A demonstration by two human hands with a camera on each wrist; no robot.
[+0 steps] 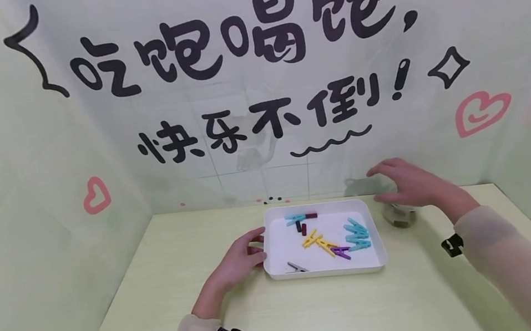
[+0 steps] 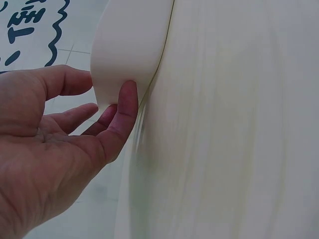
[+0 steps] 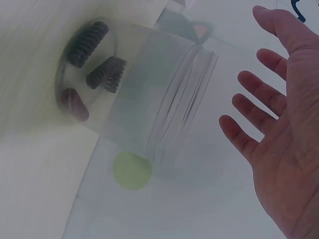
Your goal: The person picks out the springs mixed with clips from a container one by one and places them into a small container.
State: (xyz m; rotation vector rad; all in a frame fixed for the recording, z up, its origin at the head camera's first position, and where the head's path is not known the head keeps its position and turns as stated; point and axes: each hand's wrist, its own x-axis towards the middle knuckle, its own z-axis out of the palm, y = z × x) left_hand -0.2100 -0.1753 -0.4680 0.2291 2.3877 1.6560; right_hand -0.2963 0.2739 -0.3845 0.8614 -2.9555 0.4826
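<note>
Pale desk [image 1: 315,315], printed backdrop [image 1: 177,110] behind. Right hand [image 1: 409,183] is spread wide, holding nothing, just beside the clear jar [image 3: 134,99]; left hand [image 1: 240,256] has relaxed fingers against the white tray [image 1: 327,273]. Looks partway: ribbed dark pieces [image 3: 87,45] already in the jar, small blocks [image 1: 299,226] and pegs [image 1: 359,245] left in the tray. Jar's upright, long axis vertical; tray runs lengthwise left-right, pegs pointing every which way.

There on the pale backdrop [image 1: 236,92], the black top line [image 1: 277,24] shouts "吃饱喝饱," and the lower line [image 1: 273,118] answers "快乐不倒!", exclamation mark and all!
</note>
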